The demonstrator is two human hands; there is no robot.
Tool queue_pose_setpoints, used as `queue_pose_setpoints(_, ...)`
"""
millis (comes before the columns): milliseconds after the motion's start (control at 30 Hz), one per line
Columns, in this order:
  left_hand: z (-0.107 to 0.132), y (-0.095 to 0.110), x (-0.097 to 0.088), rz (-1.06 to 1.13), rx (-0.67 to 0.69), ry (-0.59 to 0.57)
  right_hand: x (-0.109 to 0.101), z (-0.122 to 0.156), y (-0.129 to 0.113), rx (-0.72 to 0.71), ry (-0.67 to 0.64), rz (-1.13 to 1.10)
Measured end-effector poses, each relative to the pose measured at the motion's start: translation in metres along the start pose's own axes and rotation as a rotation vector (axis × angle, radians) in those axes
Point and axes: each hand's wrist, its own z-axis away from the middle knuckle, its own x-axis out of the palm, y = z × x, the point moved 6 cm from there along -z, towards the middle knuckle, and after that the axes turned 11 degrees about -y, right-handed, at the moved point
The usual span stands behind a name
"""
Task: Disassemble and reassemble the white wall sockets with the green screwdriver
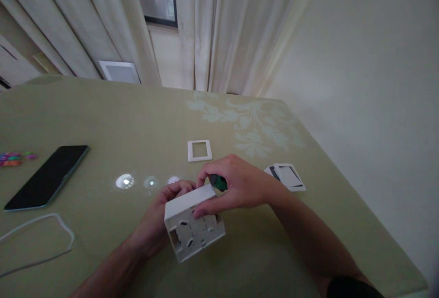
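Observation:
A white square wall-switch back box (190, 202) is tilted in front of me, its back with slots and knock-outs facing me. My left hand (166, 202) is closed around its far left side, with the fingertips partly hidden behind the box. My right hand (236, 181) is closed, its thumb pressed on the back of the box and its index finger curled over the top edge. In the right palm lies a green and black handle (218, 182), like a screwdriver's; its shaft is out of sight. Beyond my hands a white square frame (200, 158) lies flat on the table.
White switch plates (290, 177) lie stacked askew at right. On the left are a dark phone (48, 177), a white cable (56, 215) and small colourful pieces (12, 158). The green table (103, 115) meets curtains (233, 28) at the back and a wall at right.

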Motion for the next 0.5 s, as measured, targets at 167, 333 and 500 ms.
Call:
queue_pose_setpoints(167,0.0035,0.0012,0.0029,0.031,-0.058,0.086,0.0015,-0.0035,0.0051,0.074,-0.013,0.089)
queue_pose_setpoints(333,0.0052,0.0023,0.0048,0.047,-0.104,0.035,-0.0016,-0.0030,0.0041,0.014,0.021,0.010)
queue_pose_setpoints(500,0.0050,0.0049,0.0023,0.018,0.000,-0.074,-0.0045,0.0004,-0.0006,-0.065,0.032,-0.065)
